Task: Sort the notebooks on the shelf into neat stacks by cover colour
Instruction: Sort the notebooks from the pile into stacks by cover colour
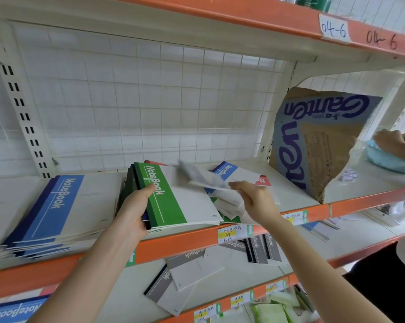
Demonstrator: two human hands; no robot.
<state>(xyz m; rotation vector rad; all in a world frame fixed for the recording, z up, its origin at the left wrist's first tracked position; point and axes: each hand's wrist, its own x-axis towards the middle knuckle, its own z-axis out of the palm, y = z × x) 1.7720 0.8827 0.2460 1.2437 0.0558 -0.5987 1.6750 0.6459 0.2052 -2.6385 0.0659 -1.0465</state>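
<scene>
A stack of blue-spined notebooks (57,206) lies at the left of the shelf (308,213). In the middle, my left hand (132,210) grips the left edge of a stack of green-spined notebooks (171,199), thumb on the top cover. My right hand (252,197) pinches a blurred blue-and-white notebook (201,177) held above a loose heap (229,206) of mixed notebooks. A blue-spined notebook (231,172) and a red-cornered one (263,181) lie behind the heap.
A torn cardboard sheet with blue lettering (313,141) leans upright at the shelf's right end. Another person's hand (392,139) rests on a pale blue object (387,159) beyond it. Grey-spined notebooks (196,273) lie scattered on the shelf below. A wire grid backs the shelf.
</scene>
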